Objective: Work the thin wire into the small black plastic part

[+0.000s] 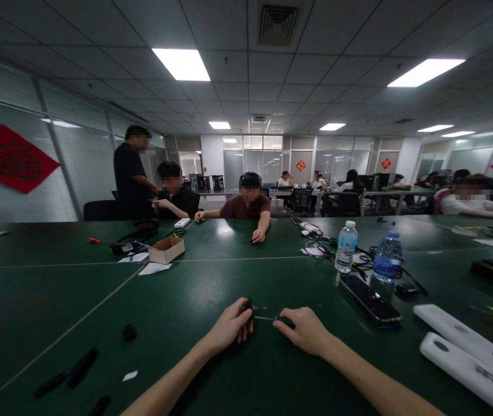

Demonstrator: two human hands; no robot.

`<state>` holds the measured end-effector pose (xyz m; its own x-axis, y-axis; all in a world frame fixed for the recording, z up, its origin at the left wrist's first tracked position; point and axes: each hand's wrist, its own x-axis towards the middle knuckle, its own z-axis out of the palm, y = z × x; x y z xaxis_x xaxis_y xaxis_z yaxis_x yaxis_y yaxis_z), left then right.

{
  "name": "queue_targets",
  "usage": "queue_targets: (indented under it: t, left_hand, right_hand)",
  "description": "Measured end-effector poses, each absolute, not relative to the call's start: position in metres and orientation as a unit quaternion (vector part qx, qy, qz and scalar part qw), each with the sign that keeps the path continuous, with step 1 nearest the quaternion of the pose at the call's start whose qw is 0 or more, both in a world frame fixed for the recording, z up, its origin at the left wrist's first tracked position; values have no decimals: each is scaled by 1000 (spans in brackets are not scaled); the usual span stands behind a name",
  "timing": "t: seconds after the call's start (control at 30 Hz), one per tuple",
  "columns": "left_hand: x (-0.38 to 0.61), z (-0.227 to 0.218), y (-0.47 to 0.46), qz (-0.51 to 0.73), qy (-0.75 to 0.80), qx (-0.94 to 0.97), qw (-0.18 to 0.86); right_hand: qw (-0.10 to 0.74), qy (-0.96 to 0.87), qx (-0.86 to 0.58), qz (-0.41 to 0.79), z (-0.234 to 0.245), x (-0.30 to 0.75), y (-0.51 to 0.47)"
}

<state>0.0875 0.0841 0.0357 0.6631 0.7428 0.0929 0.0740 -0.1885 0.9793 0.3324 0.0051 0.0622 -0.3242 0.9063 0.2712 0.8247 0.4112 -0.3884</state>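
My left hand (229, 326) pinches a small black part (247, 306) between fingers and thumb. My right hand (301, 330) grips a second black part (285, 321) at its fingertips. A thin metal pin (266, 318) seems to span the gap between the two parts, though it is too fine to see where it ends. Both hands rest low over the dark green table (47, 306). Several black pieces (82, 367) lie on the tabletop to the left of my hands, with a small white paper scrap (129, 376) among them.
A black phone (370, 299), water bottles (346, 247) and long white cases (467, 352) lie to my right, among tangled cables (361, 260). A cardboard box (167, 250) sits ahead on the left. Several people sit or stand across the table.
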Motion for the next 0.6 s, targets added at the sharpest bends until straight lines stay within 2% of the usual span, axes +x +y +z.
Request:
queue_targets:
  t: [0.4,0.6]
  left_hand:
    - [91,31,90,300,295,703,573]
    - [90,33,89,299,293,703,575]
  right_hand:
    - [225,-800,-555,41,59,332,7]
    - [229,-799,-549,84,62,331,4]
